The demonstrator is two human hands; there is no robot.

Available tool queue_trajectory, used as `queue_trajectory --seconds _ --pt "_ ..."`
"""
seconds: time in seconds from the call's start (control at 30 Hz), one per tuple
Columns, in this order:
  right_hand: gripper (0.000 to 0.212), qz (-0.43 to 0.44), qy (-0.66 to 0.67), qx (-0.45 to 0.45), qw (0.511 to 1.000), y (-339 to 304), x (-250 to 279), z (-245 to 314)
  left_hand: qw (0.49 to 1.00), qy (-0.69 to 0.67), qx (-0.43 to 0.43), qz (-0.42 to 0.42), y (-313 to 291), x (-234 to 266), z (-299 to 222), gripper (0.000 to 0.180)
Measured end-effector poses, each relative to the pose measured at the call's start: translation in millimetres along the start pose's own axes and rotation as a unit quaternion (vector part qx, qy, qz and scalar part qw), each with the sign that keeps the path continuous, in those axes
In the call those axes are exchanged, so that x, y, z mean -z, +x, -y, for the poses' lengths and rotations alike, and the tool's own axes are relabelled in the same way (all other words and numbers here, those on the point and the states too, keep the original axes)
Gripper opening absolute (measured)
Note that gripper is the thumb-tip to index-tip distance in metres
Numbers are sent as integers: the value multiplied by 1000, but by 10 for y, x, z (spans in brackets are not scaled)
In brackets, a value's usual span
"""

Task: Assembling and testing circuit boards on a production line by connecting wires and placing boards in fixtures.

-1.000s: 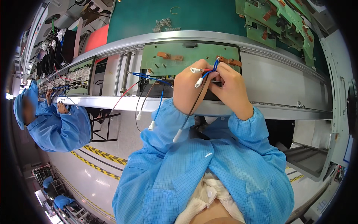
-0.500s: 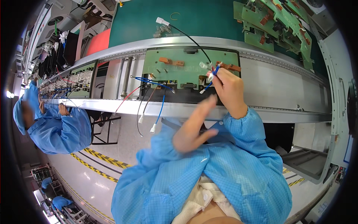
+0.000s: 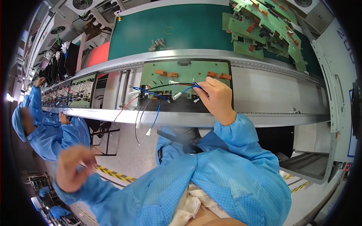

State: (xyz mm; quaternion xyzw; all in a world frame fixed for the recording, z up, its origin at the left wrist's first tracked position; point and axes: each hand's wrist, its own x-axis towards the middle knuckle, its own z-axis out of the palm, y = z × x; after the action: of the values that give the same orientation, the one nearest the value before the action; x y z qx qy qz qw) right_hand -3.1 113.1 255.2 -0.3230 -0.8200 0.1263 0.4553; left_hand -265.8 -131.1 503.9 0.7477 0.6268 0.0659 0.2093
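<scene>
Right grip is closing thumb and fingers in a pinch on a wire bundle; left grip is hovering well apart at 8 o'clock, too blurred to tell if it's holding anything. Bundle is probably being light and flexible, not slippery, insulation tolerating a firm pinch; crimped ends are likely being the weak spot, so best hold is being where the strands gather, just behind the white connectors. From the right grip, the bundle is starting at the fingertips and running out toward 9 to 10 o'clock, a long black wire arcing furthest toward 9. Strands are lying across the view of the green board, sitting at 10 to 11 o'clock; can't tell if they're touching it. Loose blue wire is hanging over the metal rail, between 8 and 9. Springs are lying at 10 to 11 on the green tabletop, stacked boards at 1. Co-worker is sitting toward 9.
</scene>
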Motion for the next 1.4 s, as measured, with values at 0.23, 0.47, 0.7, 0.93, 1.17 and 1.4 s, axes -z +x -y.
queue_trajectory --seconds 0.23,0.47,0.7,0.93,1.17,1.4 --pt "10 -26 3 -72 997 3 64 -6 954 288 -75 28 1986 8 250 45" --pt "10 -8 -17 -108 994 -52 274 117 953 34 -57 295 2978 -388 -29 82" --pt "8 -52 -19 -91 994 -202 321 440 860 6 -442 254 2923 -589 -366 26" --pt "10 -10 -43 -58 997 -275 434 544 885 25 -405 229 2838 -688 -439 20" --pt "13 -40 -7 -44 998 -367 524 522 900 19 -272 340 2908 -665 -718 39" --pt "12 23 56 -114 992 -529 592 416 867 20 -294 402 3149 -857 -840 41"
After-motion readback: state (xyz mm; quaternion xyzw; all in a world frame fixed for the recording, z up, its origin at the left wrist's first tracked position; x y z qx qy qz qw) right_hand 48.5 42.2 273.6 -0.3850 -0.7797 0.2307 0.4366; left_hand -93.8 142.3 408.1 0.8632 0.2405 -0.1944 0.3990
